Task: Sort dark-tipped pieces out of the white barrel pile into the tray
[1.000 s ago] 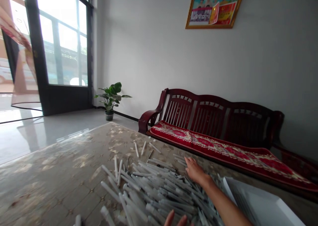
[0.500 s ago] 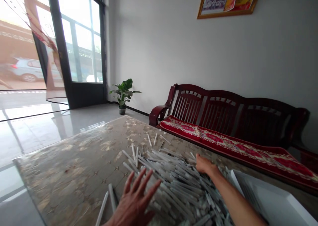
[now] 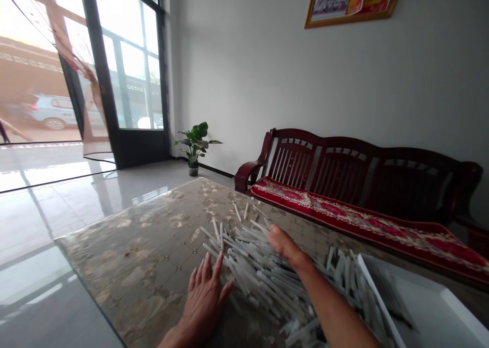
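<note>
A heap of slim, whitish, pen-like sticks lies on the patterned tabletop. My left hand rests palm down at the heap's left edge, with fingers stretched and thumb spread towards the sticks. Across the heap reaches my right arm. My right hand is at the far side of the heap, with its fingers curled in and its back towards me. One stick end lies right by its fingertips, which are mostly hidden, so what they grip is unclear.
A white tray with several dark thin items inside stands at the right. Behind the table is a dark red wooden bench with a red patterned cover. A potted plant stands by the glass door.
My right hand has moved left across the heap. My left hand has drawn back a little, its fingers closer together. Sticks by the tray now stand more steeply. The view has shifted slightly.
</note>
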